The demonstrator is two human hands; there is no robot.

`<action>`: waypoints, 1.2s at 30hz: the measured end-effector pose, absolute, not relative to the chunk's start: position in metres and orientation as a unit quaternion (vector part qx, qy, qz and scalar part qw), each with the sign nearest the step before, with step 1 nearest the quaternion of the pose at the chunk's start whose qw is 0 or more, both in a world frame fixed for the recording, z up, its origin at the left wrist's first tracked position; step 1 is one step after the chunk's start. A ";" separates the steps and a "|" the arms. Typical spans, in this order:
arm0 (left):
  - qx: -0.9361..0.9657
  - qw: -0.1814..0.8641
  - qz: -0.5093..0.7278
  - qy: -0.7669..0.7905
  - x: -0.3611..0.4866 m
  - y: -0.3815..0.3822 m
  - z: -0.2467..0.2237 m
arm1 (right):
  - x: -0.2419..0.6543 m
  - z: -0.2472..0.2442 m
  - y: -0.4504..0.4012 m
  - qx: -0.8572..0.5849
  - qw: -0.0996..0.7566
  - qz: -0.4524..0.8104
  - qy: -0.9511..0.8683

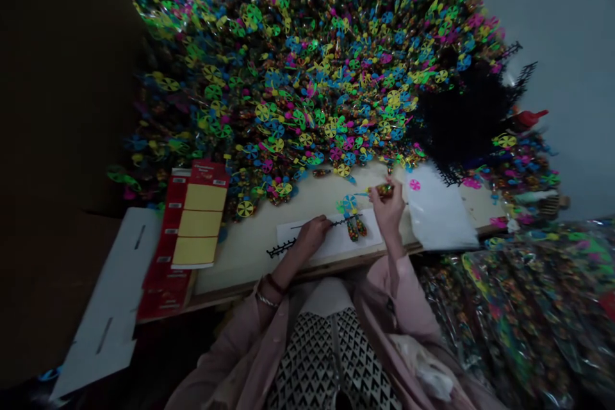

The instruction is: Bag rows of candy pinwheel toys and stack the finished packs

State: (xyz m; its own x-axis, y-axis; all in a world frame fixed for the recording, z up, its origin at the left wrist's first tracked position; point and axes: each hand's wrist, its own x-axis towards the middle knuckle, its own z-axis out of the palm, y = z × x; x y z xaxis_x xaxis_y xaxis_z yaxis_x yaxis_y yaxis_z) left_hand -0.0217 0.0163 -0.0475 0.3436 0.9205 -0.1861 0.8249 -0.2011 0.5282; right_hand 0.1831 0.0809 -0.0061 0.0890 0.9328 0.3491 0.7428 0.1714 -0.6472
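Note:
My left hand [313, 237] is closed, pinching a thin black toothed plastic strip [342, 222] above a white sheet [330, 248]. Two small candy-filled tubes [356, 229] hang or lie at the strip's right part, with a blue pinwheel [350, 203] just above them. Whether they are fastened to the strip I cannot tell. In my right hand [389, 208], fingers closed, is another candy-filled tube [383, 191], held to the right of the strip. A second black toothed strip [281, 248] lies left of my left hand.
A huge heap of candy tubes with coloured pinwheels [307, 77] covers the table's back. Black strips [466, 115] are piled at right, near a clear plastic bag [439, 211]. Red-and-yellow cards [199, 224] and white cardboard [108, 295] stand left. Bagged tubes [523, 314] fill the lower right.

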 end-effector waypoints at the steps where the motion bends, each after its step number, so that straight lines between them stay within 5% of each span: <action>1: 0.771 0.282 0.085 0.564 -0.022 0.017 -0.049 | 0.178 -0.011 0.059 -0.597 0.403 0.127 -0.682; 8: 0.775 0.281 0.101 0.557 -0.021 0.016 -0.050 | 0.149 -0.063 -0.017 -0.506 0.320 -0.006 -0.801; 15: 0.763 0.302 0.136 0.555 -0.023 0.016 -0.051 | 0.153 -0.055 -0.026 -0.489 0.290 -0.032 -0.822; 18: 0.765 0.302 0.136 0.552 -0.023 0.016 -0.052 | 0.182 -0.041 0.003 -0.513 0.287 -0.004 -0.809; 21: 0.770 0.287 0.122 0.556 -0.022 0.016 -0.053 | 0.219 -0.027 0.074 -0.684 0.296 -0.013 -0.667; 26: 0.771 0.276 0.106 0.564 -0.021 0.014 -0.053 | 0.242 -0.008 0.189 -0.799 0.121 0.098 -0.580; 29: 0.756 0.286 0.127 0.575 -0.023 0.014 -0.053 | 0.239 0.008 0.192 -0.799 0.100 0.105 -0.583; 32: 0.743 0.301 0.139 0.582 -0.025 0.015 -0.055 | 0.231 0.021 0.149 -0.740 0.148 0.093 -0.649; 36: 0.774 0.279 0.111 0.558 -0.024 0.018 -0.053 | 0.194 0.016 0.076 -0.459 0.201 0.137 -0.854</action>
